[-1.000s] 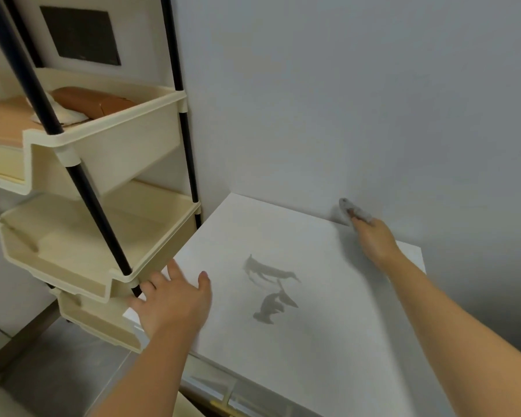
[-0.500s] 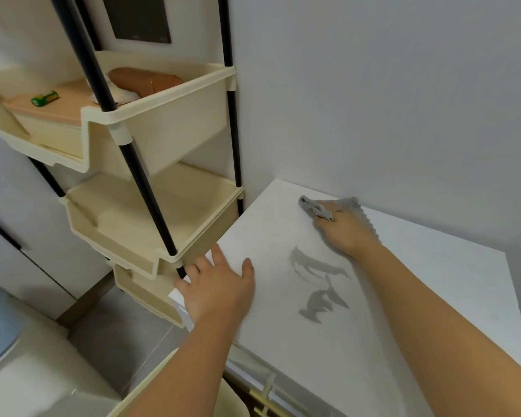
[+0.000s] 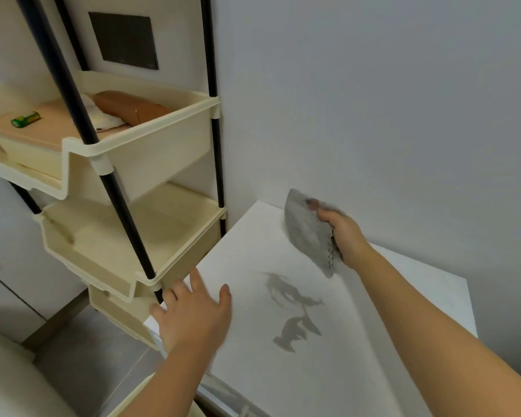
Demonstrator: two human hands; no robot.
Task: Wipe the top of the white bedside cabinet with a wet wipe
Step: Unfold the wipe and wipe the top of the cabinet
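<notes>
The white bedside cabinet (image 3: 388, 311) stands against the wall, with two grey smears (image 3: 289, 314) in the middle of its top. My right hand (image 3: 345, 236) grips a grey wet wipe (image 3: 309, 233) and holds it lifted above the cabinet's far left corner, the wipe hanging down from my fingers. My left hand (image 3: 193, 317) lies flat with straight fingers on the cabinet's near left edge.
A cream plastic shelf rack (image 3: 151, 164) on black poles stands right beside the cabinet's left side. Its top tray holds a brown box (image 3: 133, 109), a white cloth and a green battery (image 3: 25, 119). The grey wall closes the back and right.
My right hand swept the wipe from the back right along the wall to the far left corner, then lifted it off the top. My left hand stayed at the near left edge.
</notes>
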